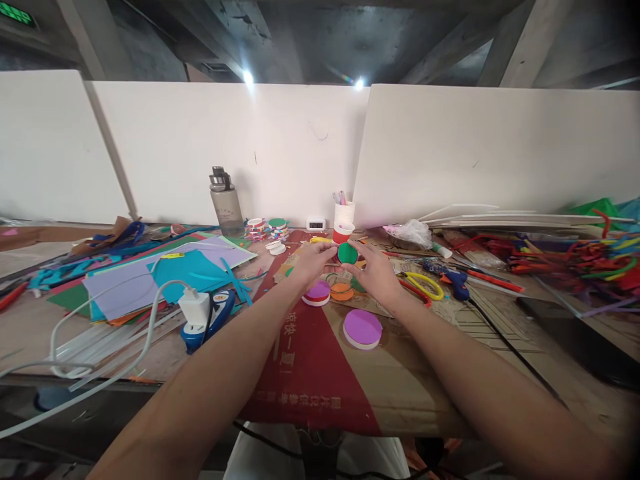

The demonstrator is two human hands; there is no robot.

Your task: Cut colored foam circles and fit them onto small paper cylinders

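Observation:
Between my left hand (316,261) and my right hand (374,270), a small round green disc (347,253) is held up with its face toward me. Fingers of both hands close on its edges from either side. Below the hands lie a purple-topped disc with a red rim (317,293) and a flat orange disc (342,291). Nearer to me sits a larger purple-topped disc with a white rim (363,329). A red and white paper cup (343,232) stands just behind the green disc.
Coloured sheets (190,275) and a blue power strip with a white charger (195,307) lie left. A grey water bottle (227,203) stands behind. At right are yellow-handled scissors (425,285), a blue glue gun (457,283), its black cord and a black tablet-like slab (575,340).

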